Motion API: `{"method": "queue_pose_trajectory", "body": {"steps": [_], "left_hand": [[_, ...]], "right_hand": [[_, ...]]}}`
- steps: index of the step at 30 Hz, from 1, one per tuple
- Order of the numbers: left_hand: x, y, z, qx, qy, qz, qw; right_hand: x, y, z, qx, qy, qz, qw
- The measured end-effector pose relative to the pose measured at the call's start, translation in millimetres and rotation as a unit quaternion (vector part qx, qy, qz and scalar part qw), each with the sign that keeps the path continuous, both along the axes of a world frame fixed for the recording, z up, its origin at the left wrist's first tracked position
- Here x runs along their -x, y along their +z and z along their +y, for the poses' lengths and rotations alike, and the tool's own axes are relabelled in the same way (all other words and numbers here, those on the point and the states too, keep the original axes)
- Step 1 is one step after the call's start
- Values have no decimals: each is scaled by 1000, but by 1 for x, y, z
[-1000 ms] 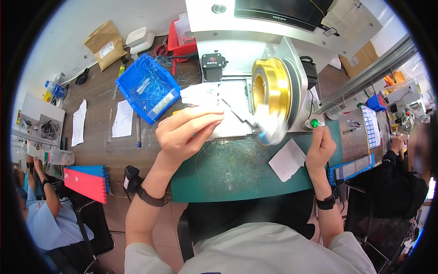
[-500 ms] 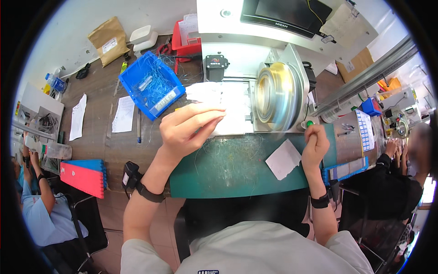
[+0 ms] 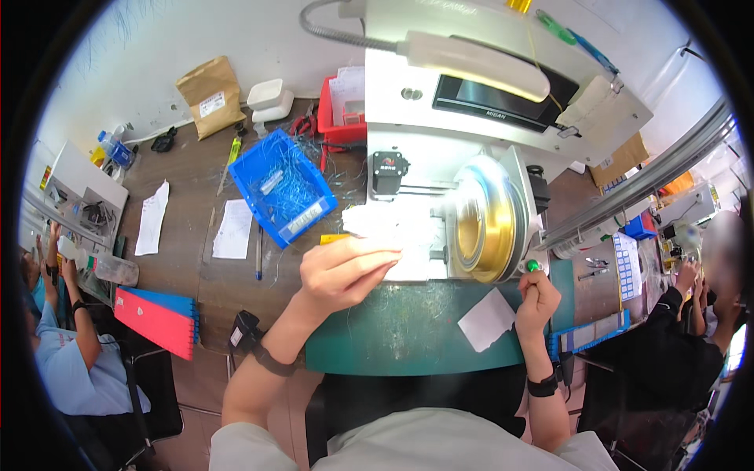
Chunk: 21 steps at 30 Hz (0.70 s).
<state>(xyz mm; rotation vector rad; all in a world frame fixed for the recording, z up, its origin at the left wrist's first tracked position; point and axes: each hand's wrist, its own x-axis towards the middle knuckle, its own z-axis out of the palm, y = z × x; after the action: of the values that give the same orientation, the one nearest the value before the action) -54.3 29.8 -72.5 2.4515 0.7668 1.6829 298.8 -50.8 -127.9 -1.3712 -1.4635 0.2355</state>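
Note:
My left hand (image 3: 345,272) is closed in a pinch in front of the machine's bright work area, thumb and fingertips pressed together. Whatever lies between the tips is too small or too washed out to name. To its right is a large gold and silver spool wheel (image 3: 473,228) on the white machine (image 3: 393,94). My right hand (image 3: 537,300) is curled closed just below a green button (image 3: 533,266) at the machine's lower right corner. Its fingertips are near the button, but contact is unclear and its palm is hidden. A white paper piece (image 3: 487,320) lies beside it.
A blue bin (image 3: 294,228) of thin blue strands stands left of the machine, a red bin (image 3: 326,106) behind it. A bendable lamp (image 3: 479,67) hangs over the screen. A green mat (image 3: 408,345) edges the table. Co-workers sit at both sides.
The view has tilted upward, so the lamp now shows and the table sits lower in the picture. Both hands keep their closed poses by the machine. The wheel's sheen looks different.

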Motion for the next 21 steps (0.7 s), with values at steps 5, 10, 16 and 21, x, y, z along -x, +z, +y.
{"method": "queue_pose_trajectory", "body": {"steps": [5, 10, 16, 21], "left_hand": [[-1, 4, 1, 16, -19, 3, 1000], [-4, 1, 4, 9, -7, 3, 1000], [-4, -5, 4, -2, 1, -9, 1000], [-3, 1, 2, 4, -3, -8, 1000]], "right_hand": [[3, 4, 4, -22, 39, -84, 995], [6, 10, 7, 0, 61, -94, 994], [10, 11, 6, 4, 92, -117, 989], [3, 2, 7, -15, 24, -63, 998]]}}
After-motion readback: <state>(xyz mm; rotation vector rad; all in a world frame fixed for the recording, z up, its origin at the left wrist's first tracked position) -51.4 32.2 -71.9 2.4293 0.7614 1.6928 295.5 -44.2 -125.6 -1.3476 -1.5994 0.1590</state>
